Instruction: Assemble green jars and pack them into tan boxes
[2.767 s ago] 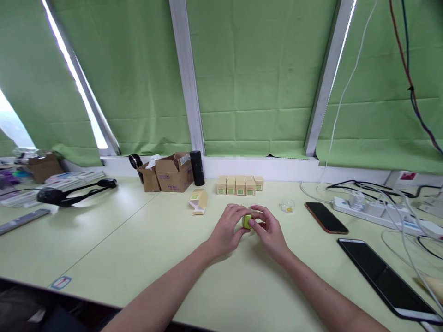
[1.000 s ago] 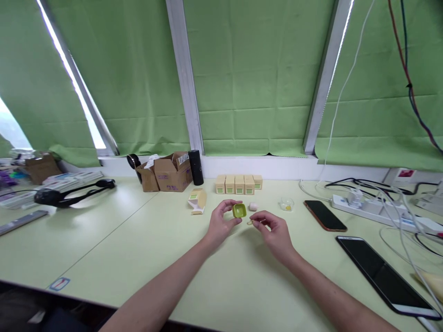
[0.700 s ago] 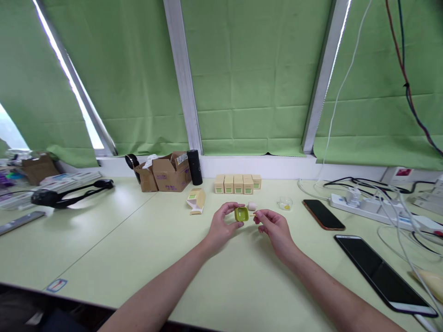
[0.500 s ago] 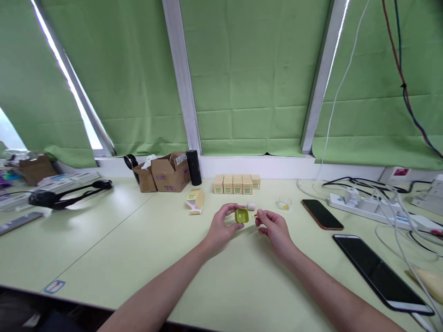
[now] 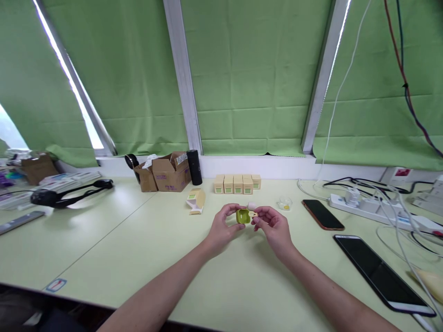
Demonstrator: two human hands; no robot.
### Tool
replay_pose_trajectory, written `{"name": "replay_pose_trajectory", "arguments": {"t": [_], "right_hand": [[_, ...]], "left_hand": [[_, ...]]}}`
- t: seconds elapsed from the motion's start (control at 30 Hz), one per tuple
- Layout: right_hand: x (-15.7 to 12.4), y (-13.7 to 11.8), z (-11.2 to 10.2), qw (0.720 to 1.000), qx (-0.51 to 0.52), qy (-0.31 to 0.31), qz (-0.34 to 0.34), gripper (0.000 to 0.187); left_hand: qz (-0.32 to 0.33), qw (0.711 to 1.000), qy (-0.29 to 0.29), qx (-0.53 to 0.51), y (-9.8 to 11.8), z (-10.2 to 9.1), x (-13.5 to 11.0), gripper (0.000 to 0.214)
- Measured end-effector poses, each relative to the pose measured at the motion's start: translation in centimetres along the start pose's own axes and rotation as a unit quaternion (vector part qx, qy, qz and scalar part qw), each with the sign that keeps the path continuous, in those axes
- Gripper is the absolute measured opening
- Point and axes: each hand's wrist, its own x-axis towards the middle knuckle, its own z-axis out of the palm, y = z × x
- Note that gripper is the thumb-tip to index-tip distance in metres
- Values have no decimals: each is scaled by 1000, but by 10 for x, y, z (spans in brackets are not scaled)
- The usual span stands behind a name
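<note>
My left hand [image 5: 221, 227] pinches a small green cap-like cup [image 5: 242, 216], its hollow side facing me, just above the pale green table [image 5: 145, 240]. Beside it, my right hand [image 5: 274, 228] pinches a tiny tan piece [image 5: 253, 214] at the cup's right rim. A small pinkish-white round piece [image 5: 252, 205] lies on the table just behind the two hands. Further back stands a row of small beige boxes with green labels [image 5: 237, 184]. An opened beige box [image 5: 196, 201] lies on its side to the left.
Two brown cartons [image 5: 169, 172] and a black cylinder [image 5: 194, 167] stand at the back. A small clear dish [image 5: 284, 203], two phones [image 5: 323, 215] [image 5: 382, 273], a power strip [image 5: 380, 208] and cables lie right. Black headgear [image 5: 65, 193] rests far left.
Earlier both hands were closed round the green thing. The pinkish-white piece now lies on the table, the left hand holds the open cup, and the right hand has brought the tan piece to its rim.
</note>
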Motion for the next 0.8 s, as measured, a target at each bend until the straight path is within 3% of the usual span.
{"name": "replay_pose_trajectory", "arguments": {"t": [0.17, 0.33, 0.43, 0.57, 0.67, 0.8], "right_hand": [[-6, 2, -1, 994, -101, -7, -40, 20], [-11, 1, -2, 963, -220, -28, -152, 15], [-10, 3, -3, 933, -271, -45, -234, 19], [-8, 6, -7, 868, -375, -43, -324, 21], [-7, 5, -8, 828, -433, -27, -356, 19], [-7, 3, -8, 794, -477, -29, -375, 17]], "left_hand": [[1, 1000, -5, -4, 0, 1, -1, 46], [37, 999, -21, 26, -2, 0, -3, 46], [54, 997, -34, 41, -2, 0, -5, 45], [70, 995, -43, 52, -2, 1, -6, 48], [76, 994, -46, 58, -3, 2, -6, 50], [81, 994, -49, 60, -5, 2, -6, 51]]}}
